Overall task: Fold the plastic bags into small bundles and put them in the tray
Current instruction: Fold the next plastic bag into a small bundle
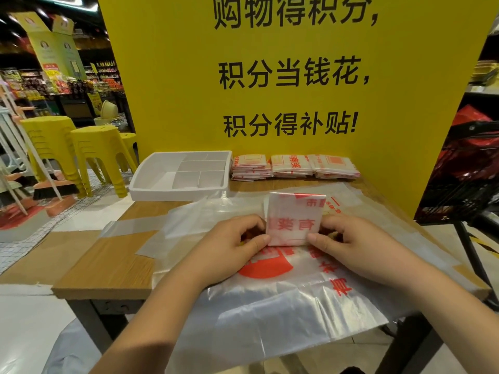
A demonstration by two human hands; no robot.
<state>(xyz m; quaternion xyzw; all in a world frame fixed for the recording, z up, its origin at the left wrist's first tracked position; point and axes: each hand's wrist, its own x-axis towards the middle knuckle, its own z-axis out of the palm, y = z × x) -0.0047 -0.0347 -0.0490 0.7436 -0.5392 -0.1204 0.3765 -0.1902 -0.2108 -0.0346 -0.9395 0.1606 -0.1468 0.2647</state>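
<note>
Flat bag (283, 306) nearest; left hand (229, 247), right hand (359, 247) fingers (260, 238) pinch folded bundle (294, 220); stacks (291, 166) beside divided tray (178, 191).

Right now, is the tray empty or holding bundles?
Empty: the tray shows only bare white compartments. Folded stacks lie beside it, and the left hand and right hand pinch one bundle.

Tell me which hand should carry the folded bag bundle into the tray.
Left hand: it pinches the folded white-and-red plastic bundle, and the white divided plastic tray sits far-left, on its side.
</note>
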